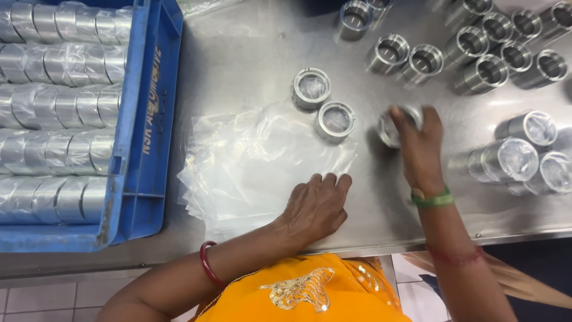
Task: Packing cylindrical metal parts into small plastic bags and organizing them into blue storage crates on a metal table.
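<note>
**Bagging steel rings: one in hand, the bag stack pinned**

Reaching across the steel worktop (250, 53), the right hand (420, 149) has its fingers (411, 119) curled over a short metal ring (390, 132) that looks already sleeved in clear film; motion blur hides whether the ring is lifted or resting on the surface, but the fingers read as closed on it. That ring sits just to the right of the stack of clear plastic bags (250, 161), which serves as the landmark here. The left hand (316, 206) lies flat on the near right corner of the stack, fingers spread and pressing down, gripping nothing.

Beyond the stack's far right corner stand two film-covered rings (325, 104), upright and near each other. Further right of the stack, at the far edge, is a cluster of bare steel rings (488, 48), open ends up or tilted. Well to the right of the stack lie three wrapped rings (524, 155) on their sides. Left of the stack, touching its edge or nearly so, is a blue plastic crate (149, 131) filled with rows of wrapped rings.

By my reading, the step in hand is handling a single ring during wrapping. A next move would call for a firm pinch on the smooth ring while the flat hand separates one thin bag from the slippery stack without dragging several.
</note>
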